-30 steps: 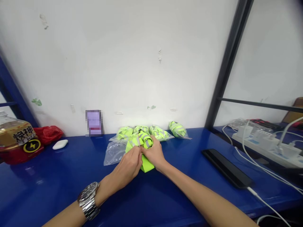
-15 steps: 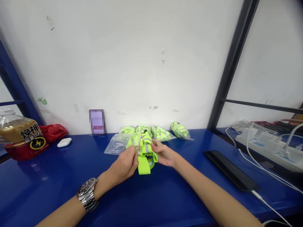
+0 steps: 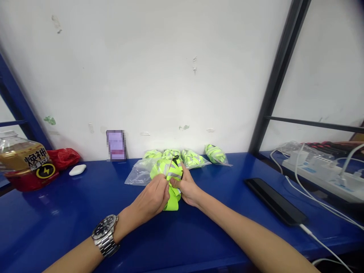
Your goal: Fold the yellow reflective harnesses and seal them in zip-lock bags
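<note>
A bundle of neon yellow-green reflective straps (image 3: 166, 167) with silver bands is bunched between my hands above the blue table. My left hand (image 3: 155, 193), with a metal watch on its wrist, is closed on the bundle's lower left side. My right hand (image 3: 187, 186) wraps the right side, its thumb pressed over the straps. A loose strap end (image 3: 172, 204) hangs below my fingers, and a black piece (image 3: 175, 159) shows at the top. Behind the bundle lies a clear plastic bag (image 3: 139, 174). Several bagged strap bundles (image 3: 193, 158) rest along the wall.
On the left stand a large drink bottle (image 3: 24, 163), a red plastic bag (image 3: 64, 157) and a white case (image 3: 77, 170). A phone (image 3: 116, 146) leans on the wall. To the right are a black phone (image 3: 275, 201) on a cable and a power strip (image 3: 318, 168).
My right hand has moved down and left, closing its thumb over the straps. The loops that stuck out on the right are gathered in, while my left hand has shifted slightly right.
</note>
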A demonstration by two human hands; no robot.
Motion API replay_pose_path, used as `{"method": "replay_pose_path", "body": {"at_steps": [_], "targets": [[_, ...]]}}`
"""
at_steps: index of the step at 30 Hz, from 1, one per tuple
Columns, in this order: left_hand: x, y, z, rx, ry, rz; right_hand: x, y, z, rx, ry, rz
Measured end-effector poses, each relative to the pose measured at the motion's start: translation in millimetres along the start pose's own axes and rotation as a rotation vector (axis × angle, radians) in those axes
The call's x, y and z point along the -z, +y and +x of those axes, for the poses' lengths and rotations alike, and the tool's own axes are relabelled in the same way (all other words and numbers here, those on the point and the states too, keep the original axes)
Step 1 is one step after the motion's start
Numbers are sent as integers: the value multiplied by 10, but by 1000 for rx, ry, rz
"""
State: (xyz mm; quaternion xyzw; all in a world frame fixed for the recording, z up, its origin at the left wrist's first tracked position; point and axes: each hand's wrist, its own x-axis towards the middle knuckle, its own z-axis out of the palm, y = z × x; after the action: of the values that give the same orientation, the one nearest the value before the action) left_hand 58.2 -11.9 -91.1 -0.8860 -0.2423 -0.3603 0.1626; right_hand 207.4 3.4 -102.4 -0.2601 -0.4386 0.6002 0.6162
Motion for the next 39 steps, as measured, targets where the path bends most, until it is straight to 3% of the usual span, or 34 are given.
{"method": "replay_pose_path", "body": {"at_steps": [5,11,14,16,20,24,27,30,35,39], "targets": [[-3,65,31,-4,40,44,-8,100,55,74,77,-117],[-39,58,42,4,42,44,48,29,84,256,158,-611],[31,7,54,54,77,3,66,-65,94,340,83,-654],[100,-46,71,167,117,-28,83,-103,98,366,6,-623],[190,-162,125,414,89,-105,126,-117,74,280,-119,-636],[204,-251,151,436,-81,-173,179,-131,50,85,-261,-503],[228,-302,137,441,-174,-215,211,-159,67,-60,-277,-387],[260,-327,114,454,-206,-234,216,-158,97,-35,-296,-457],[302,-291,123,365,-110,-136,200,-65,134,97,-259,-671],[351,-268,167,368,-220,-76,183,-43,133,158,-178,-808]]}}
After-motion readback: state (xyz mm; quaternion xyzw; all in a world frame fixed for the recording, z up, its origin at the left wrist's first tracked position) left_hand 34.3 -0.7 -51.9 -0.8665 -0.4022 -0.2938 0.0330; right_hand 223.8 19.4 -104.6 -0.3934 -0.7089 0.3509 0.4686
